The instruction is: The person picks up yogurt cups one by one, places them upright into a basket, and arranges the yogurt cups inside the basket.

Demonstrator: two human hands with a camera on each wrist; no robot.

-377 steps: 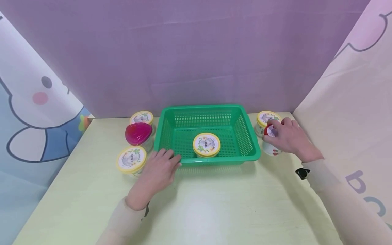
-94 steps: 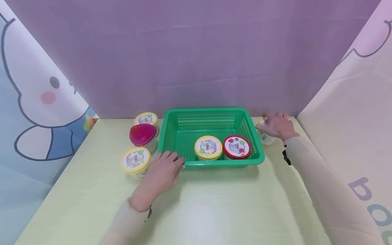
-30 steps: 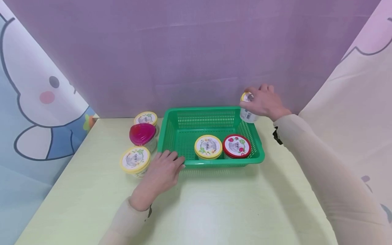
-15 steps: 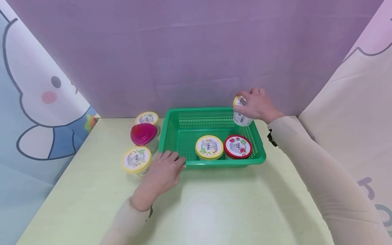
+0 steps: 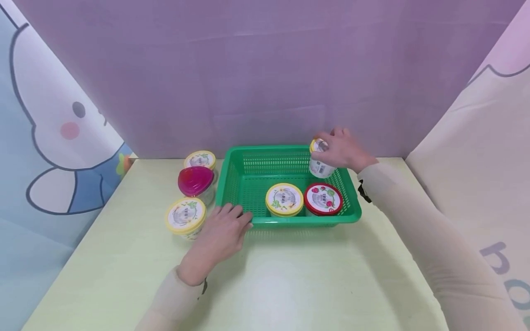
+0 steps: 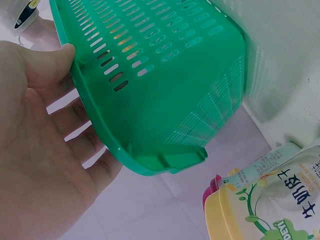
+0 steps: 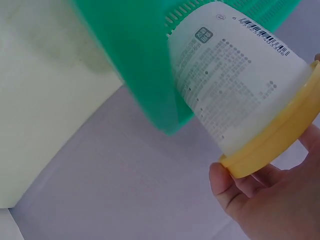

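My right hand (image 5: 342, 149) grips a white plastic tub by its yellow lid, thumb and fingers around the lid's edge. This tub (image 5: 320, 168) is over the back right part of a green slotted basket (image 5: 285, 221); in the right wrist view its printed side (image 7: 225, 75) overlaps the basket wall (image 7: 145, 80). My left hand (image 5: 219, 232) holds the basket's front left corner, thumb (image 6: 50, 62) on the outside of the rim and fingers hooked over it. Inside the basket, a yellow-lidded tub (image 5: 284, 199) and a red-lidded tub (image 5: 323, 199) stand side by side along the front.
Left of the basket stand a yellow-lidded tub (image 5: 200, 159) at the back, a clear cup with a magenta lid (image 5: 196, 180) and another yellow-lidded tub (image 5: 186, 216) close to my left hand. A purple cloth (image 5: 265, 82) rises behind the pale table (image 5: 269, 285).
The red-lidded tub has gone from the right side into the basket. My right hand then lifted the yellow-lidded tub, moving it left and lowering it over the basket. My left hand stays put.
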